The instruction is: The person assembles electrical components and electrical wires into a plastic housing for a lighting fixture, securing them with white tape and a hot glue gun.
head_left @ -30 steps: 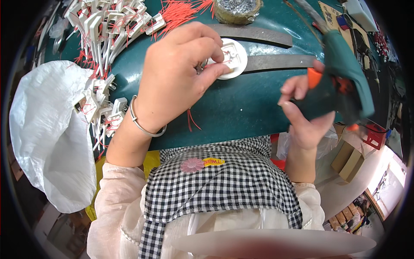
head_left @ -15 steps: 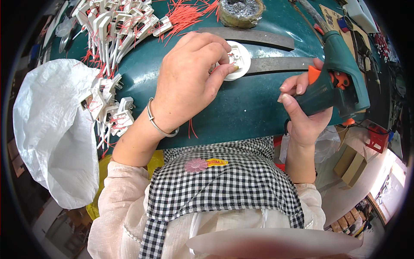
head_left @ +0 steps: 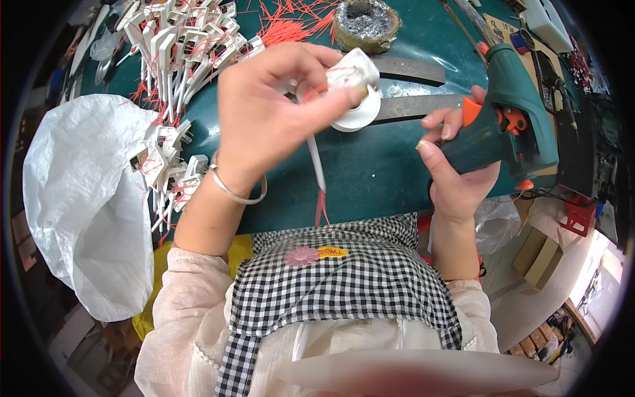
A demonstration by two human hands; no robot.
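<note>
My left hand (head_left: 264, 112) is closed, pinching a small white plastic housing (head_left: 354, 69) between thumb and fingers. Below my fingers hangs a white tube (head_left: 316, 162) with red wires (head_left: 321, 206) at its lower end. Just under the housing, a round white disc (head_left: 357, 119) lies on the bench, partly hidden by my thumb. In my right hand (head_left: 456, 159) is a green gun-shaped tool (head_left: 526, 99), gripped by its handle, with its orange trigger (head_left: 471, 111) close to my fingers. My fingertips there curl round the handle.
White housings with tubes and red wires pile up at the back left (head_left: 192, 40), and a smaller cluster (head_left: 165, 165) sits nearer. A white bag (head_left: 92, 205) drapes at left. Two dark metal bars (head_left: 413, 71) and a foil-lined round pot (head_left: 368, 25) lie farther back.
My left hand has lifted the white housing up off the round disc and tilted it, bringing the tube and wires into view. My right hand and tool have shifted slightly left.
</note>
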